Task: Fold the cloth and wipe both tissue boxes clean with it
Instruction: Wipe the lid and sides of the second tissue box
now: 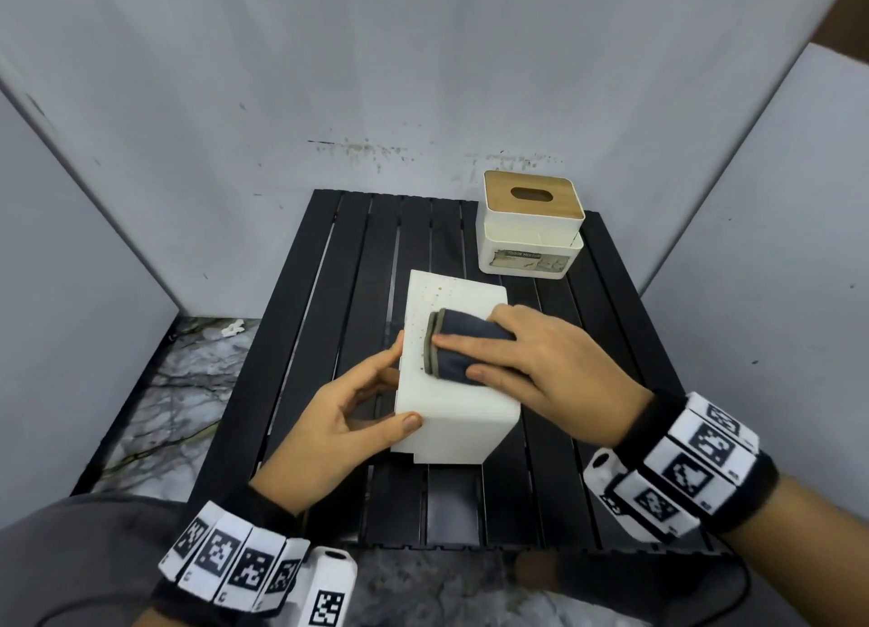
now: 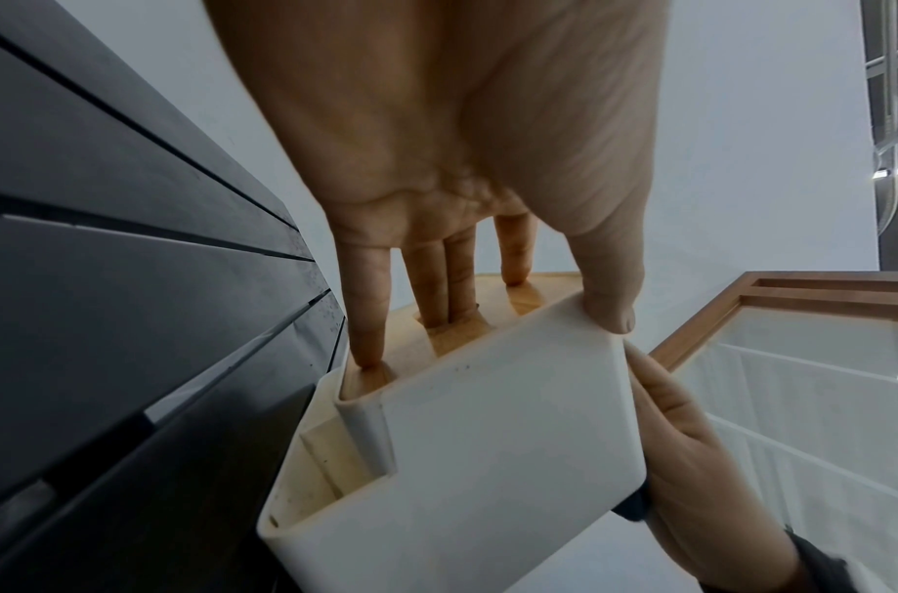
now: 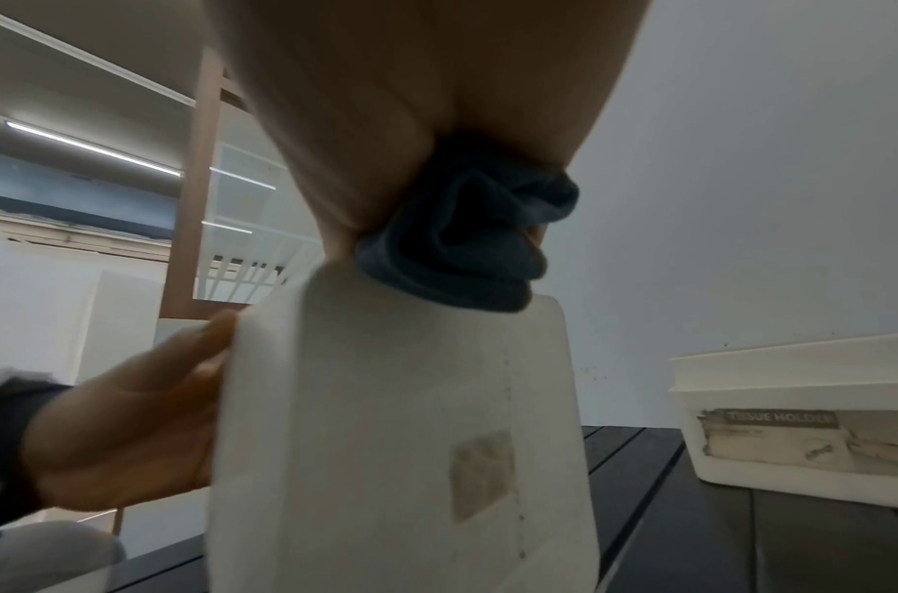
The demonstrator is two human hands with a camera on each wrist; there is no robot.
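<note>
The right hand (image 1: 548, 363) lies fairly flat on the folded dark cloth (image 1: 463, 346), fingers stretched along it and thumb curled at its near edge, pressing it onto the speckled upper face of the near tissue box (image 1: 451, 391); the left hand (image 1: 350, 412) grips that box, thumb on its near top corner, fingers against its wooden left side; the box lies tipped on its side at the middle of the black slatted worktop (image 1: 329, 297); the second tissue box (image 1: 529, 229) stands upright at the far right corner, well apart; open slats lie to the left and toward the near edge; grey walls (image 1: 423, 62) close in behind and at both sides.
</note>
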